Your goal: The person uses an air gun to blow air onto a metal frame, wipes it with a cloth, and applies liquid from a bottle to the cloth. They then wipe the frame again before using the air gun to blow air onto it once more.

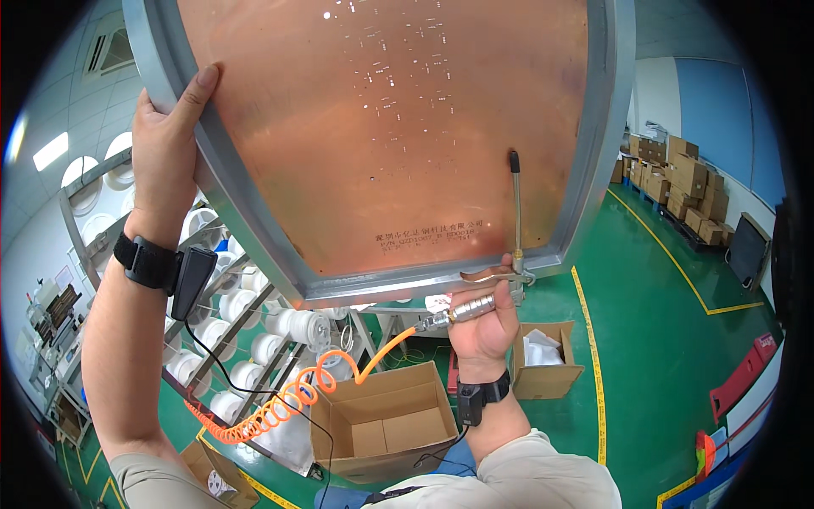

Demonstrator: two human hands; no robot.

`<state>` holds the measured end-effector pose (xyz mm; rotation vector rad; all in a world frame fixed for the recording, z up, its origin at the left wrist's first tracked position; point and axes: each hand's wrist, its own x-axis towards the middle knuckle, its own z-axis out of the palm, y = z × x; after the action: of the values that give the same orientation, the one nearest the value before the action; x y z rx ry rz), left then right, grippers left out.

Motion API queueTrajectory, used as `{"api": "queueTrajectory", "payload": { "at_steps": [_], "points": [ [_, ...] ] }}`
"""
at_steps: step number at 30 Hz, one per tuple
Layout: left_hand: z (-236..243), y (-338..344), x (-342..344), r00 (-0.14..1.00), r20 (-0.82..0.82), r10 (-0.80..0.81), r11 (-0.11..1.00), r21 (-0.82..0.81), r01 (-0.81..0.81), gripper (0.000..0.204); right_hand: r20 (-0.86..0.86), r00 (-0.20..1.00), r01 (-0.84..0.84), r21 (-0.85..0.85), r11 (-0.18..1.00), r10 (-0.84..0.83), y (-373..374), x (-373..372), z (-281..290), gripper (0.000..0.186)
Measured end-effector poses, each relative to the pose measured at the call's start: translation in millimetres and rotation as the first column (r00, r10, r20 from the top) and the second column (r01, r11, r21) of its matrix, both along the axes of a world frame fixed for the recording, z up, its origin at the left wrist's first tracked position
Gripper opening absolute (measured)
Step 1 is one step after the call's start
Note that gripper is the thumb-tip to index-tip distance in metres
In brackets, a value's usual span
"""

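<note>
A stencil sheet (500, 102), coppery and pierced by small slots, sits in a grey metal frame (229, 199) held up before me. My left hand (168, 136) grips the frame's left side, its thumb lying over the edge onto the sheet. Below the lower right corner, my right hand (483, 329) is wrapped round an air blow gun (471, 309). The gun's thin, black-tipped nozzle (516, 199) points upward in front of the sheet; whether it touches cannot be made out. An orange coiled hose (326, 377) runs from the gun down to the left.
An open cardboard box (386, 462) stands below, with a smaller box (555, 386) to its right. White reels (242, 305) fill a rack at left. Stacked cartons (687, 178) line the far right. Black cables hang from my left wrist device (195, 280).
</note>
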<state>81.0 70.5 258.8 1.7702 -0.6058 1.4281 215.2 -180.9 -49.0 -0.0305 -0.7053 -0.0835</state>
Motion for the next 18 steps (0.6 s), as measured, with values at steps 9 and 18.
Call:
{"api": "queueTrajectory", "payload": {
  "at_steps": [9,18],
  "points": [
    [-4,-4,-6,0.998,0.024,0.055,0.998,-0.038,-0.054,0.049,-0.043,0.999,-0.028,-0.021,0.999,0.027,2,2,-3,0.051],
    [-8,-8,-13,0.998,0.025,0.054,0.998,-0.021,-0.053,0.055,-0.051,0.997,-0.063,-0.010,0.998,0.062,4,3,-7,0.052]
  ]
}}
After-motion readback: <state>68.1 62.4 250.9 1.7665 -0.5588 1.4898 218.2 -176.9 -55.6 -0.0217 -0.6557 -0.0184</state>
